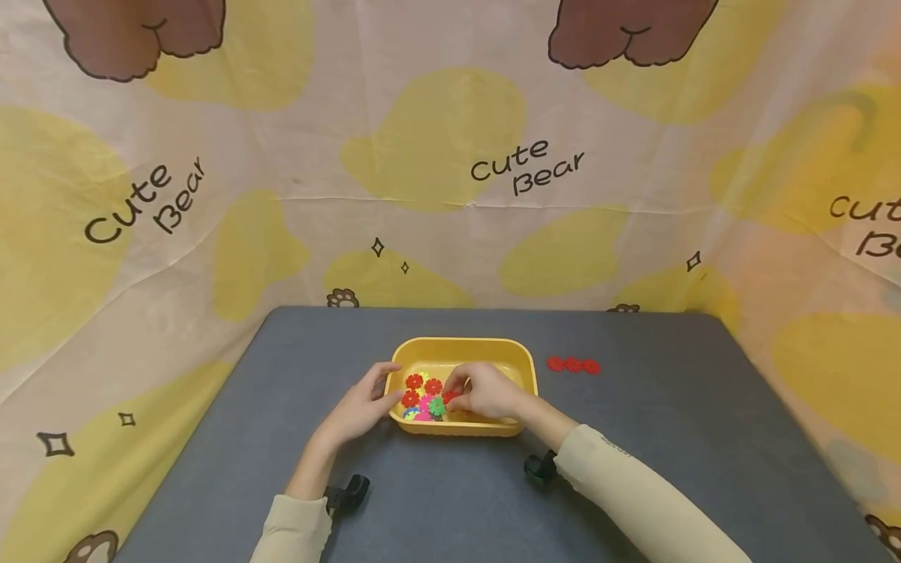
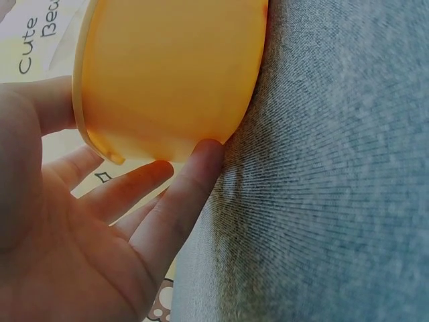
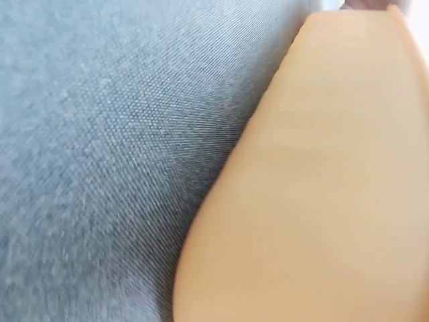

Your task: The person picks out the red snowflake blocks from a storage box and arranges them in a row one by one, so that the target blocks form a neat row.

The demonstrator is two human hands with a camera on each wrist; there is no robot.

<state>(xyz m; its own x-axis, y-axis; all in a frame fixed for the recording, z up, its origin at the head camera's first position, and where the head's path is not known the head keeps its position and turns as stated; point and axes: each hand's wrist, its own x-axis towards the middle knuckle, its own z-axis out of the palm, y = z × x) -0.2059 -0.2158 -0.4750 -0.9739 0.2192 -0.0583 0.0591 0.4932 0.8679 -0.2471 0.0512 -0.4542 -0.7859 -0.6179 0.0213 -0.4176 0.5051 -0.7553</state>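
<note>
A yellow plastic tray (image 1: 486, 428) stands on the table, with several flower-shaped plastic pieces (image 1: 432, 386) in red, pink, green, yellow and blue heaped in its left half. My left hand (image 1: 359, 403) holds the tray's left end, thumb at the rim and fingers (image 2: 194, 178) against the outer wall. Inside the tray, my right hand (image 1: 486, 389) pinches a red flower-shaped piece (image 1: 450, 397) between thumb and fingertips, beside a green piece (image 1: 437, 406). In the right wrist view the tray's outer wall (image 3: 308, 181) hides this hand.
To the right of the tray, red flower-shaped pieces (image 1: 573, 365) lie in a joined row on the grey cloth-covered table (image 1: 669, 407). A printed curtain (image 1: 436, 141) hangs behind the table and along both sides. Dark camera mounts (image 1: 348, 494) sit at both wrists.
</note>
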